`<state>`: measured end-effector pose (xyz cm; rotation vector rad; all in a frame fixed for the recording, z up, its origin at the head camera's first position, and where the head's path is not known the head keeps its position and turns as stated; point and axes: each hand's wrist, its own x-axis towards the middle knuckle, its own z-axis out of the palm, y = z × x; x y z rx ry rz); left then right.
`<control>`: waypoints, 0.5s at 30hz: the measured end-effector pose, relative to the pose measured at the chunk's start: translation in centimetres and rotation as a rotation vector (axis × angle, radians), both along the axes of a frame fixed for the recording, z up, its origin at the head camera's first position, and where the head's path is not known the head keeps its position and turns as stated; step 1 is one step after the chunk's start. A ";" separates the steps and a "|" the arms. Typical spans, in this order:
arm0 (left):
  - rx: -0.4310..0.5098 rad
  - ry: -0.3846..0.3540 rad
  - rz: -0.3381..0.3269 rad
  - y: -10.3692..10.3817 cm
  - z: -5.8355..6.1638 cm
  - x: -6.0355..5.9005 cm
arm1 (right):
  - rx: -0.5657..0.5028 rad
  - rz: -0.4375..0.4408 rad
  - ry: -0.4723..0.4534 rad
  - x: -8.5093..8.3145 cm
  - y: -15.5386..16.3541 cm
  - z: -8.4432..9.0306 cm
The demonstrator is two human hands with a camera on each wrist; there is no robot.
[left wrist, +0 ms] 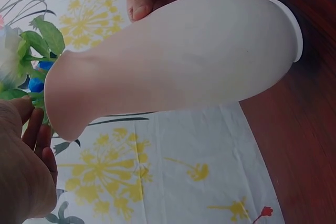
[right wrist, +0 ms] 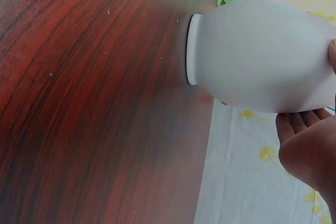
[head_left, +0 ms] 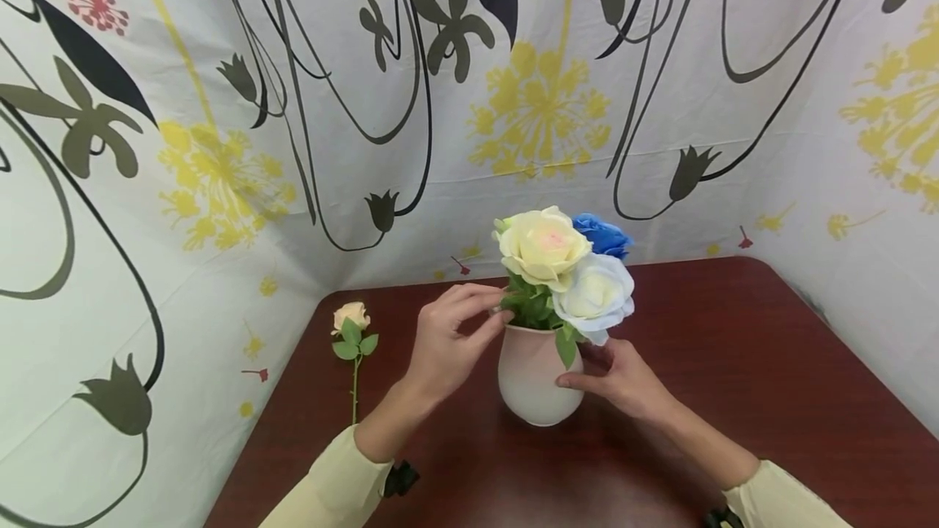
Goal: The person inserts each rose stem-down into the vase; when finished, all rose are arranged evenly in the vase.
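Note:
A pink-and-white vase (head_left: 539,385) stands upright on the table, holding artificial roses. A large cream rose (head_left: 541,249) leans to the left, a pale blue-white rose (head_left: 596,298) hangs over the right of the rim, and a deep blue rose (head_left: 603,235) shows behind them. My left hand (head_left: 449,341) is at the vase mouth, thumb and fingers pinching a green stem under the cream rose; in the left wrist view the fingertips (left wrist: 26,109) are beside the rim. My right hand (head_left: 629,379) grips the vase's right side, thumb in front and fingers behind.
On the left of the dark red-brown table (head_left: 719,332) lies a small peach rose (head_left: 352,318) with a long leafy stem, beside my left forearm. A flower-printed cloth (head_left: 455,145) hangs right behind the table and along its sides.

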<state>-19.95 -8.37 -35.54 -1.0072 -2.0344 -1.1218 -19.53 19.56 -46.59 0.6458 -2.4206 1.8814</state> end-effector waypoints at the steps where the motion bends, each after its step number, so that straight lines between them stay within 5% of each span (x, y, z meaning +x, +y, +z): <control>1: 0.009 0.003 -0.001 -0.1 0.0 0.0 | -0.002 0.002 0.004 0.0 0.0 0.0; 15: 0.101 -0.029 0.005 -1.8 -0.1 -0.6 | 0.009 0.001 0.012 0.0 0.1 0.0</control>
